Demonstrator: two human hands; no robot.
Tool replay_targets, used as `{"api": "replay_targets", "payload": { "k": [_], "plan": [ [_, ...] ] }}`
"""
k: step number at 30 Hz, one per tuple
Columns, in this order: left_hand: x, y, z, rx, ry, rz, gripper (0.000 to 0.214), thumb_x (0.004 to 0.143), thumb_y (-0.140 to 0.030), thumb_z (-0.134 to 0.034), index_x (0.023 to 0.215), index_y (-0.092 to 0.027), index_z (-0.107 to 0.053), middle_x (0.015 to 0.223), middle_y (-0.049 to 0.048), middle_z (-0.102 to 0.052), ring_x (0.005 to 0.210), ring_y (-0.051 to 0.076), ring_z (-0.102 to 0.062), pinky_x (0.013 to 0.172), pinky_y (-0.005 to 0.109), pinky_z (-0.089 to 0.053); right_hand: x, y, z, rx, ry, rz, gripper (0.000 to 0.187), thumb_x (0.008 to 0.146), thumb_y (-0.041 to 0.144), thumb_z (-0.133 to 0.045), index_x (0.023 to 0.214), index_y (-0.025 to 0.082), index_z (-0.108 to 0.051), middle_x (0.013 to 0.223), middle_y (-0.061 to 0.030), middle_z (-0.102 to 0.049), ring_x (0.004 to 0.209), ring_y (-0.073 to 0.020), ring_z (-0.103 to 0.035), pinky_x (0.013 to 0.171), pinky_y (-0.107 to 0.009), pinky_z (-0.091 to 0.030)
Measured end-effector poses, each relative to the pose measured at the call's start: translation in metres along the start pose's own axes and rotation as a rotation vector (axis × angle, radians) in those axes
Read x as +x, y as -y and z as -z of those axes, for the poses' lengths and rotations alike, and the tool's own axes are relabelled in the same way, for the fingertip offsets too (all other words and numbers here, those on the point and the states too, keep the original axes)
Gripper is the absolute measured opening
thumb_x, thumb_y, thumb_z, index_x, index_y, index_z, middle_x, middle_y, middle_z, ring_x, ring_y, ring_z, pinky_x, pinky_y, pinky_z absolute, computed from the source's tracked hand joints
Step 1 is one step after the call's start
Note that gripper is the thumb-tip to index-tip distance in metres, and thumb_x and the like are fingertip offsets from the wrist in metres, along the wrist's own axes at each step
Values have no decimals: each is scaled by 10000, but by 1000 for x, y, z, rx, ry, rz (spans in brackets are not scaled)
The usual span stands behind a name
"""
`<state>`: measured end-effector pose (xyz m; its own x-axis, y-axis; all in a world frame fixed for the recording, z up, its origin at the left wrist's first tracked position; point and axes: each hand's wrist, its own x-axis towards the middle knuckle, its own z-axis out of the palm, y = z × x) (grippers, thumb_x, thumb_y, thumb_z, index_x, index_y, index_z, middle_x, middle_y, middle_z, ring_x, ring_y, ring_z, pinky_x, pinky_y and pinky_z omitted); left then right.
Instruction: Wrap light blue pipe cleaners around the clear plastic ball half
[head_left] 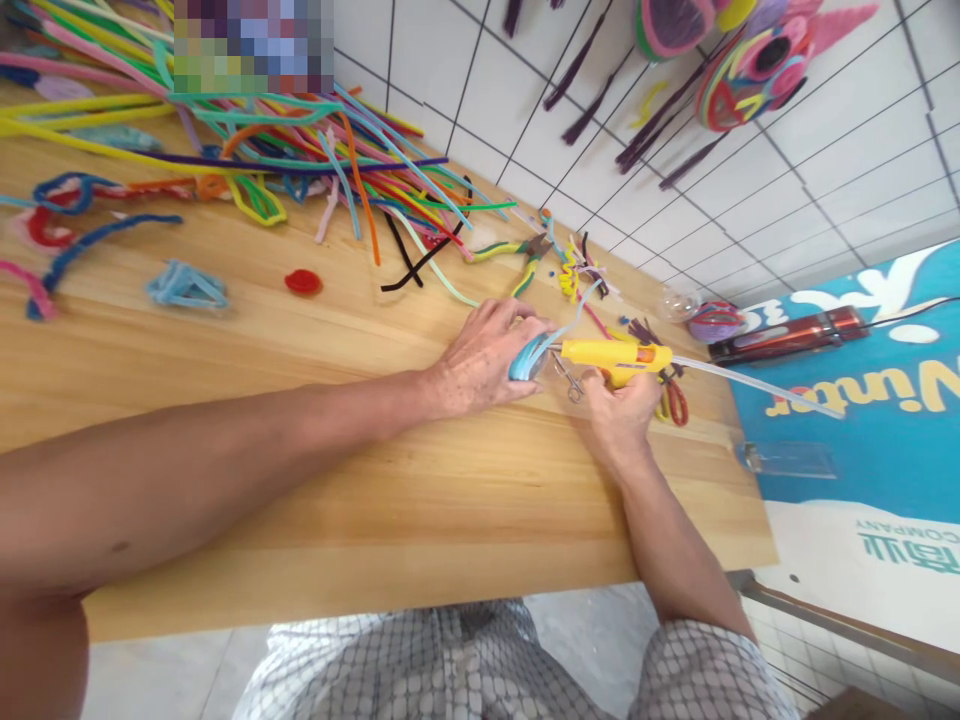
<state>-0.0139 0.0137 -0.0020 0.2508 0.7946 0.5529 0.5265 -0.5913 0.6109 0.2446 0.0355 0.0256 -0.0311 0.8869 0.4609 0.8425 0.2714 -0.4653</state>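
Pinching blue fuzzy-stem piece (526,362) in L hand (486,358) over table (465,500); gripping yellow glue gun (600,353) in R hand (622,412) at piece's 3 o'clock. Could burn L fingers (537,326) w/ nozzle (555,348) this close, if slipping.

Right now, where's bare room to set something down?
Bare table lies between your left forearm and right forearm; another patch, between left forearm and red oval. The far side is crowded: pipe cleaners, pliers, scraps past the glue gun.
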Motion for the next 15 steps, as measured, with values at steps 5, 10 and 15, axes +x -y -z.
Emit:
{"api": "replay_targets", "payload": {
  "k": [5,10,15],
  "plan": [
    [3,5,1,-48,-19,71,680,832,-317,-910,1440,-231,-616,1454,133,-655,1365,350,-624,1202,555,-512,11,14,15,225,56,-82,244,771,466,-748,785,233,-676,685,7,-663,631,-194,-603,636,-342,-525],
    [1,9,2,-68,-32,55,714,819,-294,-924,1446,-198,-595,1439,139,-657,1358,349,-625,1206,548,-517,29,-7,55,231,-32,-150,341,785,539,-771,865,212,-714,785,-21,-717,687,-202,-637,664,-340,-539],
    [0,4,7,-46,-14,54,616,888,-246,-862,1429,-204,-569,1442,138,-645,1377,323,-606,1230,527,-508,37,-89,103,-38,-179,-325,381,883,560,-721,954,186,-723,948,-91,-781,859,-261,-723,850,-405,-597]
  ]
}}
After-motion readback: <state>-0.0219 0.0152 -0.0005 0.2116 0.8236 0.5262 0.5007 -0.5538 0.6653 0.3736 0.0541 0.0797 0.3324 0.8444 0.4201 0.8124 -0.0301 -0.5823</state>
